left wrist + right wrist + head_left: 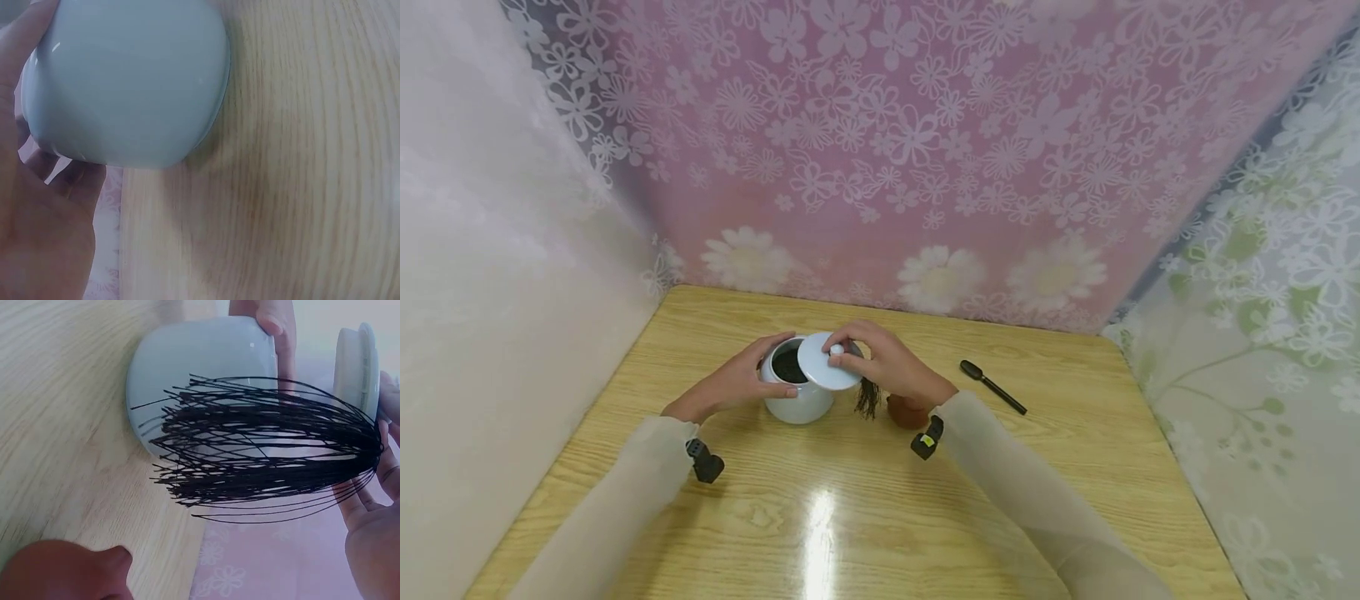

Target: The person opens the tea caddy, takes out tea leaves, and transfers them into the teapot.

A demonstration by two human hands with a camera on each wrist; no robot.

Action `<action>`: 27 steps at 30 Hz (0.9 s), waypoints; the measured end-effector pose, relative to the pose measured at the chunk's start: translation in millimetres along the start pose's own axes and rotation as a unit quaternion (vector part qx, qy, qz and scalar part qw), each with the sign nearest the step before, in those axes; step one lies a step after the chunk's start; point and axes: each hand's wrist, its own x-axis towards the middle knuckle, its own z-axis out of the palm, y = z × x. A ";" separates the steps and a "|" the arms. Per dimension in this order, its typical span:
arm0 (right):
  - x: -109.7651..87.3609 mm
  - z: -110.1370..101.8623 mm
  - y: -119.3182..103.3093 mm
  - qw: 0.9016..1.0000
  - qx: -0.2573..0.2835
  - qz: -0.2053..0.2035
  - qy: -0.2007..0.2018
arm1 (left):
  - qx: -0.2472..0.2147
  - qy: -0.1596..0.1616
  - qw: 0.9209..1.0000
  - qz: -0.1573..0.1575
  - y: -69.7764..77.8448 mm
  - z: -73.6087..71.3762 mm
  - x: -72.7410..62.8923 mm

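Note:
A white lidded jar (799,406) with dark contents (788,365), perhaps tea leaves, stands on the table. My left hand (741,379) grips its side, thumb at the front and fingers behind. With thumb and fingers my right hand (880,362) pinches the knob of the round white lid (820,367), tilted and raised at the right of the mouth. A black tassel (269,447) hangs from the lid side by my right hand; its attachment is hidden. Beneath my right wrist sits a small reddish-brown clay pot (906,412) with a spout, partly covered in the head view.
To the right lies a black scoop (992,387) with a long handle on the wooden table (760,517). A pink floral cloth (925,167) hangs behind the table, and pale cloths close off both sides.

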 end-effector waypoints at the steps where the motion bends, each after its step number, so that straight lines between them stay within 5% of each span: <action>1: 3.4 0.2 0.0 1.000 0.000 0.002 0.003 | -0.002 0.001 1.000 -0.001 -0.2 0.2 -0.3; 8: 22.7 8.0 5.1 0.999 -0.008 0.024 0.022 | -0.012 0.011 1.000 0.000 -2.3 2.3 -3.6; 15: 39.2 21.6 9.8 1.000 -0.025 0.004 0.011 | -0.016 0.014 1.000 -0.005 -1.6 1.6 -3.8; 27: 47.7 40.2 8.7 0.998 -0.050 0.024 -0.012 | -0.009 0.010 1.000 0.009 -2.1 1.2 -3.8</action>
